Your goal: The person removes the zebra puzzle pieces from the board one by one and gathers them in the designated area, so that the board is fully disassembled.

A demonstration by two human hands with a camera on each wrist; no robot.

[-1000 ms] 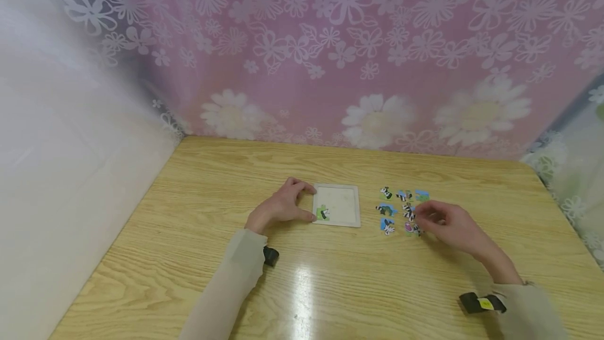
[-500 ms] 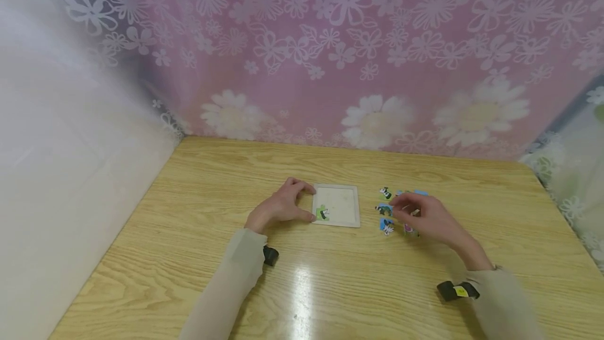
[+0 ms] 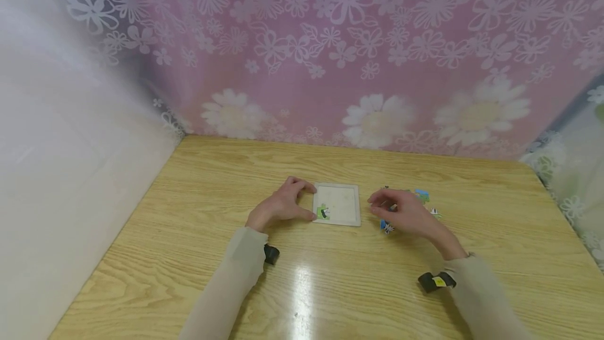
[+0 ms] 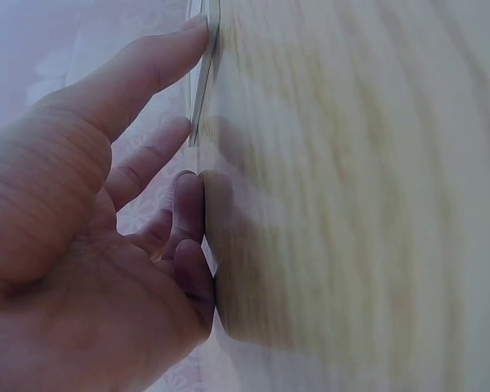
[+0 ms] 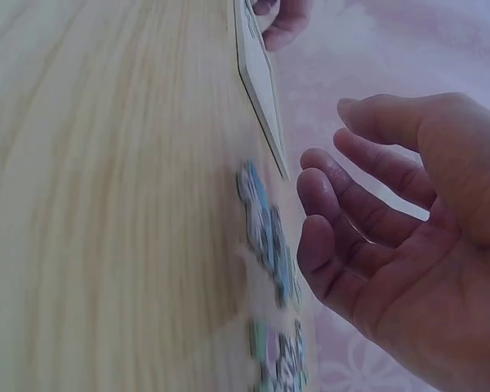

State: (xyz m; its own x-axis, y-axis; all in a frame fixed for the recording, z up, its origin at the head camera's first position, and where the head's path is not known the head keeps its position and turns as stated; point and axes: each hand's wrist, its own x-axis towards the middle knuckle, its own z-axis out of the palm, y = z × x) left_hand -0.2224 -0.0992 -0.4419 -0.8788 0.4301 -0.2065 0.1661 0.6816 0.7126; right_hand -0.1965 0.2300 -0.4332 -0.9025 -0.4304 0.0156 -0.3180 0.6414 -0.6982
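A square white puzzle tray point(image 3: 341, 201) lies on the table, with one green, black and white puzzle piece point(image 3: 323, 212) in its near left corner. My left hand point(image 3: 282, 202) holds the tray's left side, thumb at the near corner and index finger at the far one. To the right of the tray, my right hand point(image 3: 407, 215) hovers over loose puzzle pieces point(image 3: 387, 227), hiding several of them. In the right wrist view its fingers are loosely bent, thumb apart from them, and nothing shows between. A blue and green piece point(image 3: 422, 195) and a white-and-green piece point(image 3: 435, 213) lie beyond it.
The wood-grain table point(image 3: 217, 172) runs back to a pink flowered curtain point(image 3: 302, 67). White cloth point(image 3: 71, 146) hangs at the left side. A black strap point(image 3: 437, 281) is on the right wrist and another black strap point(image 3: 271, 254) on the left.
My right hand has moved left across the loose pieces, towards the tray, uncovering a piece at the right. My left hand and the tray have stayed in place.
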